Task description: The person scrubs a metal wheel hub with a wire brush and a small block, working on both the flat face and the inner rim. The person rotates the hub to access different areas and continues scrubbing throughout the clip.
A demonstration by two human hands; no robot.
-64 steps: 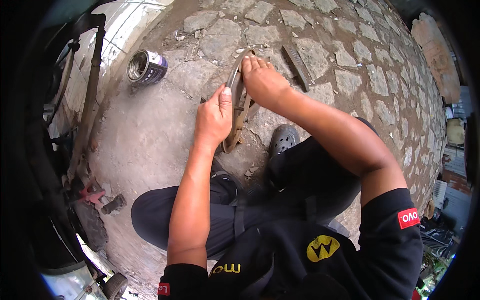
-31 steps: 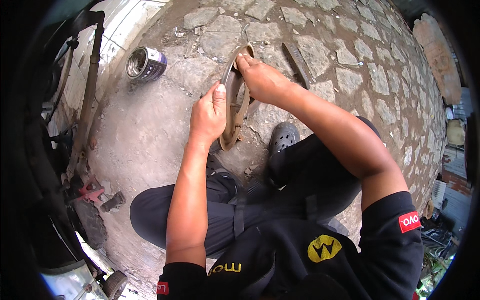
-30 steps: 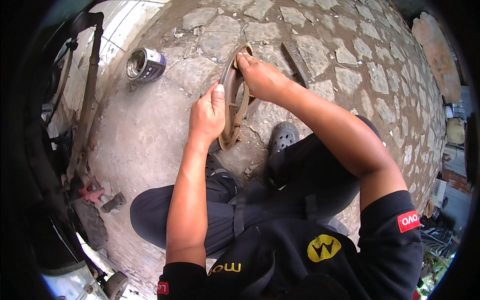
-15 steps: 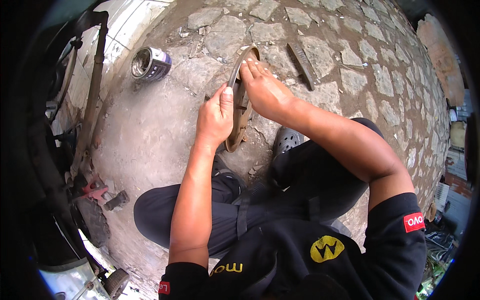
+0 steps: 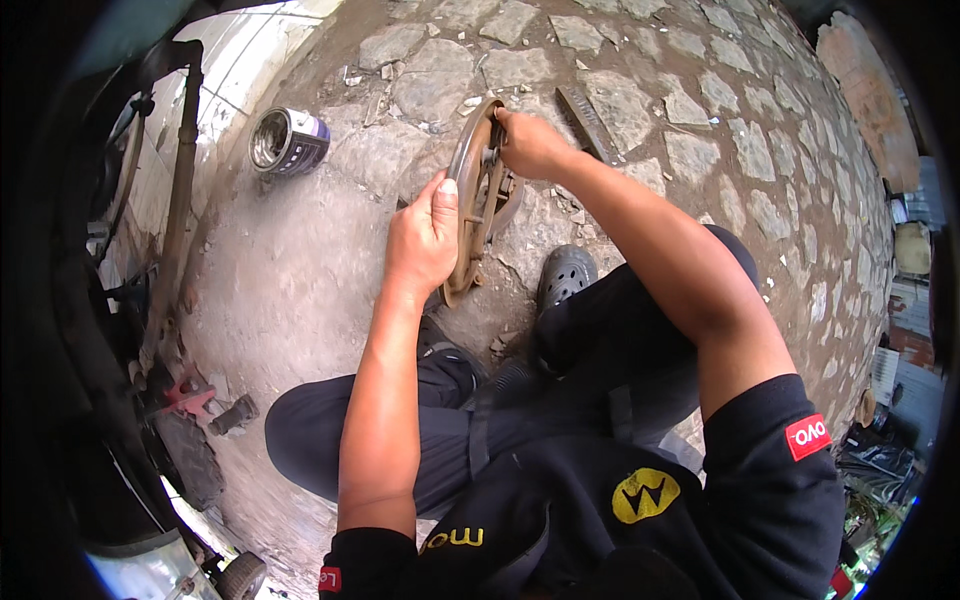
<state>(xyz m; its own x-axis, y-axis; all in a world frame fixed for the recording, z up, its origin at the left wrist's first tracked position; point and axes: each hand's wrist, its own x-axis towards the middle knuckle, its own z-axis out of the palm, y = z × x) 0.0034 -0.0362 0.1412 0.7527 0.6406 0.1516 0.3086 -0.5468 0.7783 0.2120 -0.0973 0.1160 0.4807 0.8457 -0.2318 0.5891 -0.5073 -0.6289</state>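
Observation:
A rusty round metal part [image 5: 465,250], with a raised rim and spoke-like pieces inside, is held on edge above the stone ground between my legs. My left hand [image 5: 423,238] is closed round the left side of its rim, with the thumb up along the edge. At the far top of the rim, my right hand [image 5: 537,145] is closed, its thumb or fingertip pressing the inner edge. The undersides of my right fingers are hidden. Just beyond that hand lies a long dark metal bar or brush-like tool [image 5: 584,122] on the stones.
An open tin can [image 5: 290,142] with a dark label lies tilted at the far left. Along the left stands a vehicle's dark frame [image 5: 180,190], with a red metal piece [image 5: 187,393] and a short dark cylinder [image 5: 233,414] near it. My grey clog [image 5: 567,277] is close to the metal part.
My right hand's fingers, stretched flat along the inside of the rim before, are now curled at its top. The round part has turned slightly, showing more of its inside.

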